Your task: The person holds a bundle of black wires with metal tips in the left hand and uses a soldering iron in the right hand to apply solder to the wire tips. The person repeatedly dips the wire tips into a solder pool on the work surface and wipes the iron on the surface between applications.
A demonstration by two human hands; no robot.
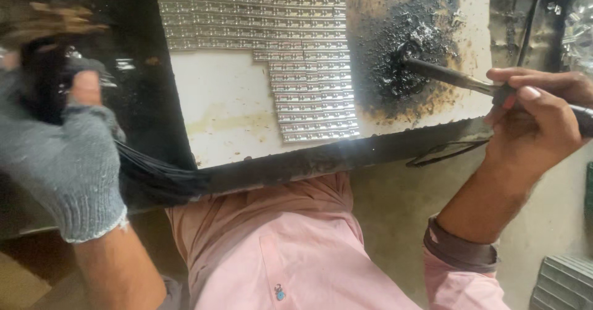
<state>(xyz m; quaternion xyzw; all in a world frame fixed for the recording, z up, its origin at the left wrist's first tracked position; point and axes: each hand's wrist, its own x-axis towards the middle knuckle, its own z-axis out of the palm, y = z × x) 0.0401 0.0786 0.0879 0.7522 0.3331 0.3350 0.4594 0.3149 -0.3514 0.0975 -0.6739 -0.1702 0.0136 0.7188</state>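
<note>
Left hand (62,149), grey-gloved, clenched on blurred black wire bundle (154,177) off desk's near-left edge; held object's top hard to make out. Right hand (534,121) grasping soldering iron (445,74), tip on blackened far-right patch (401,44). Silver strip rows (290,32) centre-far

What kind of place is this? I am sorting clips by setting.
Probably a small soldering or metalwork bench: a bare right hand holds a dark metal rod tool to a black scorched patch on a white board, beside rows of small silvery metal strips.
</note>
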